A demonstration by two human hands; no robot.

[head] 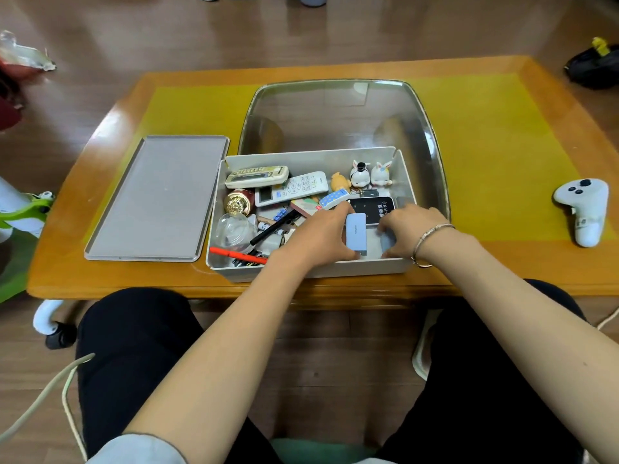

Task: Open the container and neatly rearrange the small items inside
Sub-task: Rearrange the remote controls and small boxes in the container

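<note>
Lid [157, 199] parked left; my left hand [321, 236] grips the blue gadget [355, 233] to square it, right hand [410, 226] curled on something grey, I think, inside the box [311, 272].
</note>
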